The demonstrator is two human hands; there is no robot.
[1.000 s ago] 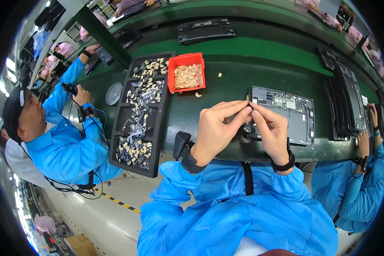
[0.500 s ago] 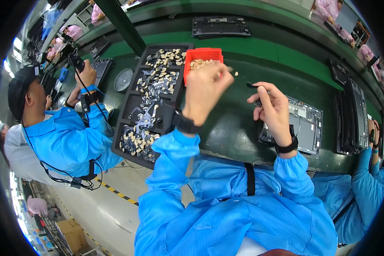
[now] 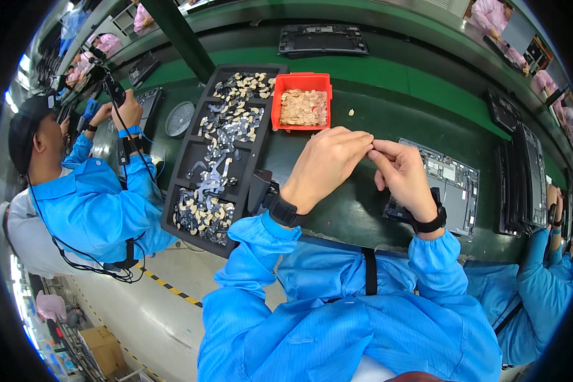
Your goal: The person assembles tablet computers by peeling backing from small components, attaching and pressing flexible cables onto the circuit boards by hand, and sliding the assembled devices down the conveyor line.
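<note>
My left hand (image 3: 326, 167) and my right hand (image 3: 403, 177) meet at their fingertips above the green bench. Both are closed in a pinch. Whatever sits between the fingers is hidden or too small to name. Just beyond my left hand is a red bin (image 3: 274, 120) holding many small beige pieces (image 3: 304, 106). Below and to the right of my right hand lies an opened laptop base (image 3: 455, 188) with its circuit board showing. Left of my hands, a black compartment tray (image 3: 251, 159) carries small dark and beige parts (image 3: 204, 213).
One loose beige piece (image 3: 351, 112) lies on the green bench (image 3: 388, 102). Laptop bases stand stacked (image 3: 530, 172) at the right, and another base (image 3: 323, 39) lies at the back. A round dish (image 3: 180, 119) sits left of the tray. A co-worker in blue (image 3: 99, 197) works at the left.
My left hand has come back from over the red bin to meet my right fingertips, uncovering the bin's contents. The small black part seen in my right fingers is now out of sight.
</note>
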